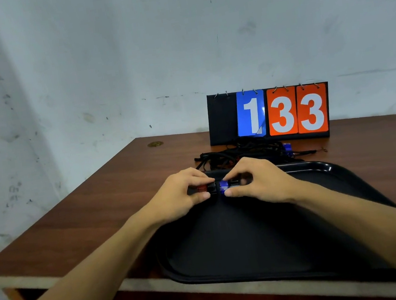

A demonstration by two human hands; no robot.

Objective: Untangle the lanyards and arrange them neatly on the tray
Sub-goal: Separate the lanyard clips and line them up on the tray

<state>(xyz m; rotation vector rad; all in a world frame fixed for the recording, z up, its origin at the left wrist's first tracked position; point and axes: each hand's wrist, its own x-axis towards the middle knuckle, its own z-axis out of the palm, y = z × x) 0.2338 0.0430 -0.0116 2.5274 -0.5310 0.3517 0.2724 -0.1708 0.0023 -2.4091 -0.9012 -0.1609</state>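
Black tangled lanyards lie just beyond the hands. The left hand pinches a red clip and the right hand a blue clip, close together over the tray. The sorting looks barely begun.

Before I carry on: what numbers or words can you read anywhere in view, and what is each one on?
"1": white digit on the blue card of the flip scoreboard.
"3": white digit on the left orange card.
"3": white digit on the right orange card.
No legible text on the tray, the lanyard pile, the red clip or the blue clip.
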